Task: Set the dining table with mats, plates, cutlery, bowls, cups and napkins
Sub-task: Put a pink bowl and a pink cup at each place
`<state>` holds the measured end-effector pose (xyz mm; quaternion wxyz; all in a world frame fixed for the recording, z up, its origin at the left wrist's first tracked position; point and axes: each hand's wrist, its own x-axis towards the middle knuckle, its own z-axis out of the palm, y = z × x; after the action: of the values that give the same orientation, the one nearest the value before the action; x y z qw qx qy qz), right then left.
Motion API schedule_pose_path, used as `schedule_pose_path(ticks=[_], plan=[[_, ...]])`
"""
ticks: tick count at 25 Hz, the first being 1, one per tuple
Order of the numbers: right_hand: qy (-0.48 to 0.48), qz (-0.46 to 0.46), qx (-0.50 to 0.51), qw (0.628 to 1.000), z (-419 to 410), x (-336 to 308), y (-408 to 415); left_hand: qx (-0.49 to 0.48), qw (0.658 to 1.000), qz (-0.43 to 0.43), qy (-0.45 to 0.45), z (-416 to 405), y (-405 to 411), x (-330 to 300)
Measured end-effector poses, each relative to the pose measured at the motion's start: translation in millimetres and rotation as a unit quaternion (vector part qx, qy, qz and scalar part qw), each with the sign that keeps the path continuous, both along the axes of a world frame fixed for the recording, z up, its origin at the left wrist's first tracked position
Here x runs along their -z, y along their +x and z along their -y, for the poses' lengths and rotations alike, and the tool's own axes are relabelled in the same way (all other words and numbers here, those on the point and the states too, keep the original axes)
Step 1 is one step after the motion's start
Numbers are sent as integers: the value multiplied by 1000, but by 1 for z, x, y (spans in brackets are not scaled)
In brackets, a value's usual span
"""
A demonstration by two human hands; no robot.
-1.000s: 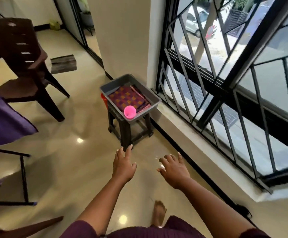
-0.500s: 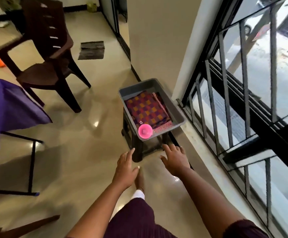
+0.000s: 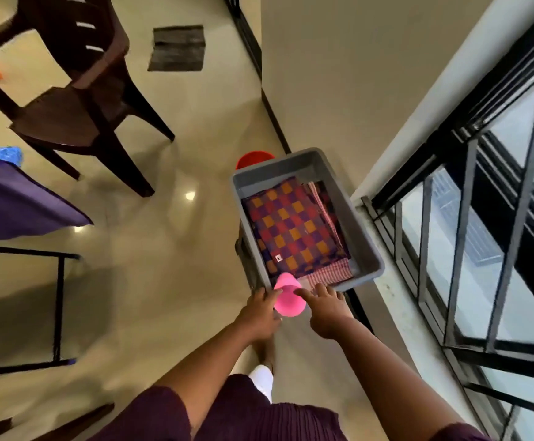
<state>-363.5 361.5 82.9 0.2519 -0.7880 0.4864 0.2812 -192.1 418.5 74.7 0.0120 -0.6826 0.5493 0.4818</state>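
Blurred, seemingly upturned pink cup (image 3: pixel 288 297)

Domestic living space: polished beige tiled floor (image 3: pixel 151 281), dark brown moulded plastic chair (image 3: pixel 77 87), purple-clothed table (image 3: pixel 14 198), black barred window (image 3: pixel 469 249) overlooking a street.

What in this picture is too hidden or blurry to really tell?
- pink cup: blurred, between left hand and right hand; whether either grips it is unclear.
- Under the checkered mats in the grey tub: hidden.
- Stool under the tub: mostly covered by it.
- purple tablecloth: cut off at the left edge.
- red container: mostly behind the tub.
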Motion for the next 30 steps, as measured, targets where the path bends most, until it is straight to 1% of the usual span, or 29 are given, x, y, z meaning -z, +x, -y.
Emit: schedule_pose_path(ticks=[2, 4, 7, 9, 11, 13, 15, 16, 18, 20, 22, 23, 27, 28, 30], plan=[[49, -32, -47, 997, 6, 11, 8, -29, 996, -54, 67, 9, -1, 6], [87, -52, -55, 993, 9, 19, 15, -90, 980, -123, 125, 13, -4, 7], [89, -39, -4, 995, 18, 25, 19, -154, 957, -180, 165, 18, -8, 4], [67, -9, 46, 997, 29, 27, 17, -200, 939, -228, 163, 23, -8, 3], [59, 14, 116, 991, 39, 28, 13, -225, 926, -264, 152, 30, -10, 0], [63, 39, 213, 974, 51, 34, 11, -244, 922, -269, 135, 38, -9, 1], [66, 62, 314, 945, 61, 43, 13, -271, 919, -261, 117, 46, -3, 4], [66, 65, 342, 935, 63, 47, 16, -282, 918, -256, 111, 49, 2, 7], [53, 39, 335, 940, 64, 52, 22, -294, 917, -251, 103, 51, 14, 11], [28, 3, 279, 960, 64, 50, 29, -296, 917, -251, 97, 50, 25, 11], [11, -1, 238, 971, 69, 43, 36, -301, 915, -250, 94, 47, 33, 9], [13, 6, 247, 969, 71, 37, 39, -303, 916, -246, 93, 45, 36, 6], [-11, 90, 305, 948, 70, 5, 48, -297, 919, -251, 58, 37, 39, -10], [-17, 115, 312, 943, 68, -5, 50, -283, 928, -242, 30, 38, 37, -16], [5, 166, 315, 934, 60, -26, 58, -236, 953, -178, -67, 34, 33, -30]])
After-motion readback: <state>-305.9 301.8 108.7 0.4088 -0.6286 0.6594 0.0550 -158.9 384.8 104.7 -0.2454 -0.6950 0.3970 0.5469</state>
